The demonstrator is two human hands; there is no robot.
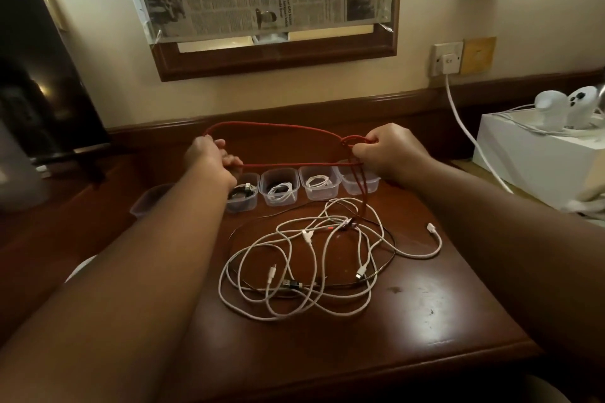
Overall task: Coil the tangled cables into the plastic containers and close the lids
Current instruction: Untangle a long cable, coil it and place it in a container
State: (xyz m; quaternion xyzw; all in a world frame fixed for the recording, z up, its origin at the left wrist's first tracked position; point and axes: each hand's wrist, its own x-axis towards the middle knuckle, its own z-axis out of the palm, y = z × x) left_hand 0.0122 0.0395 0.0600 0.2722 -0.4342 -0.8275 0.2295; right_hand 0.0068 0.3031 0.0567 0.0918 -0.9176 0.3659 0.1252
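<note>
A red cable (271, 125) is stretched in a long loop above the table between my two hands. My left hand (209, 157) grips its left end. My right hand (389, 149) pinches several small red loops at the right end, and a red tail hangs down into the tangle. On the wooden table (425, 321) lies a tangle of white and black cables (307, 265). Behind it stands a row of clear plastic containers: one with a black cable (244, 193), two with white cables (280, 190) (319, 185), one empty (357, 181), and another (150, 201) partly hidden by my left forearm.
A white box (537, 167) carrying two white controllers stands at the right. A white power cord (465, 134) runs down from a wall socket. A dark screen (42, 91) stands at the left. A newspaper-covered frame hangs on the wall behind.
</note>
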